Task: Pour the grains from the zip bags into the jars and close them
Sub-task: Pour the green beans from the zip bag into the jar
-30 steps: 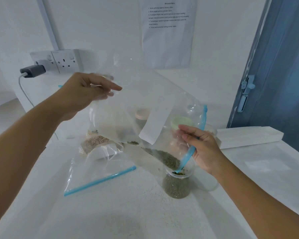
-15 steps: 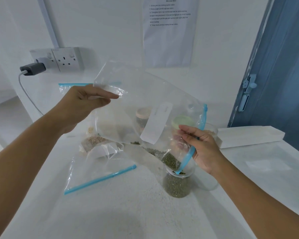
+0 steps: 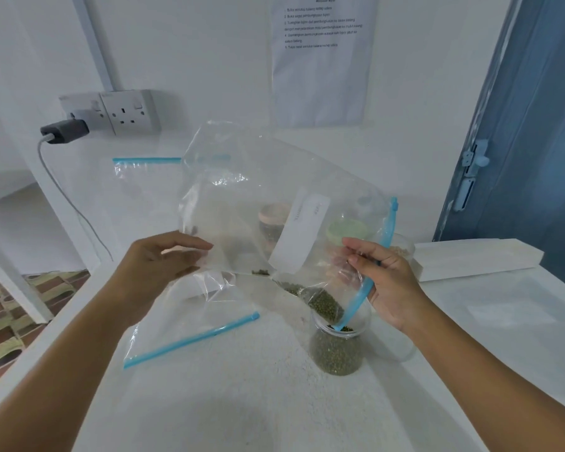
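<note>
Thin plastic zip bag point(image 3: 255, 203) is limp and light; our left hand point(image 3: 157, 269) pinches its bottom edge, right hand point(image 3: 385, 282) its zip over the jar point(image 3: 336, 350).

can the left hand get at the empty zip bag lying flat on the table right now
Probably not yet: the left hand pinches the tilted zip bag, which hangs over the flat zip bag.

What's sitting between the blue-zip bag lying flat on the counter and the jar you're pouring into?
Head view: only bare white counter lies between the flat bag and the jar.
</note>
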